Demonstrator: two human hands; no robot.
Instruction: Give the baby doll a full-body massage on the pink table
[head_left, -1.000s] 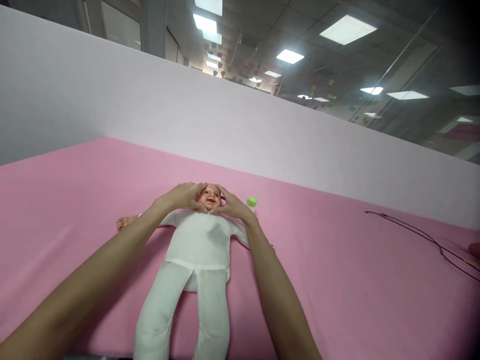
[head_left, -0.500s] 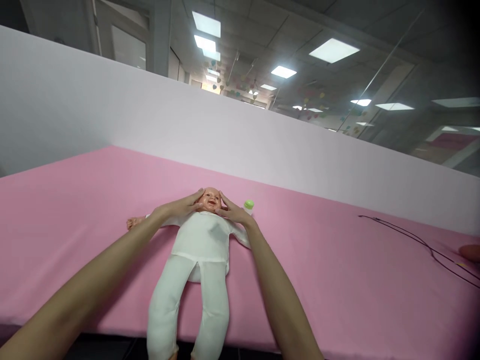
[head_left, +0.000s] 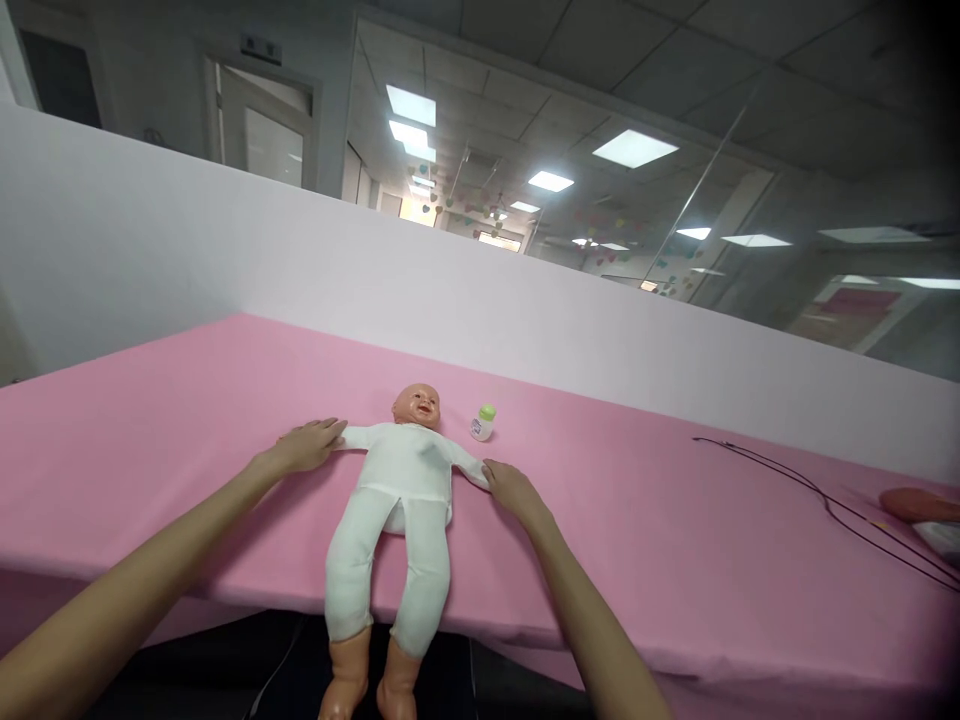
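A baby doll [head_left: 409,465] in a white top and white trousers lies on its back, arms spread, its bare feet past the near edge of the pink-covered table [head_left: 622,540]. My left hand [head_left: 309,446] is closed over the doll's hand on the left, its fingers reaching onto the white cuff. On the other side, my right hand [head_left: 516,488] grips the end of the other sleeve. Both of the doll's hands are hidden under mine. A small bottle with a green cap [head_left: 483,424] stands beside the doll's head, touched by neither hand.
Thin black cables [head_left: 795,478] run across the right part of the table. An orange-brown object [head_left: 909,504] lies at the right edge, partly cut off. A white partition [head_left: 480,300] rises along the far side, with glass above it.
Both my hands have left the sides of the doll's head and moved outward and down to its two hands. The view has shifted, showing the doll's feet and the bottle more fully.
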